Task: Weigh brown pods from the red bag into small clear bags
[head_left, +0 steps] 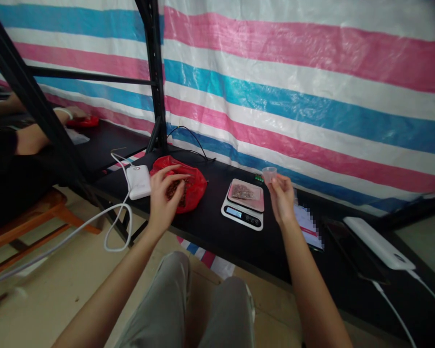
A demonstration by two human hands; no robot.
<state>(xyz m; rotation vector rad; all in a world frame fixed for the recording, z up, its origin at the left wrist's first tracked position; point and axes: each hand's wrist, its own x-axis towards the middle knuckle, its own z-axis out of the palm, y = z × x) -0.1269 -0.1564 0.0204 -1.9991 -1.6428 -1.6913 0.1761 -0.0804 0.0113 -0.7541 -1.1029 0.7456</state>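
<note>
Bare forearms (119, 280) reach past grey trouser legs (163, 304) to the table (207, 224). The left hand (163, 193), fingers curved wide, is at the open red bag (199, 187); the right hand (283, 199) pinches a small clear cup (269, 174) beside the scale (235, 222). Squeezing too hard could buckle that cup; a careless knuckle might spill the bag's brown bits (172, 190).

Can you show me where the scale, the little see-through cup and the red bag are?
Scale (242, 217): head view, on its dark front panel.
Cup (269, 175): head view, on its see-through wall.
Red bag (198, 186): head view, on its right side.
</note>
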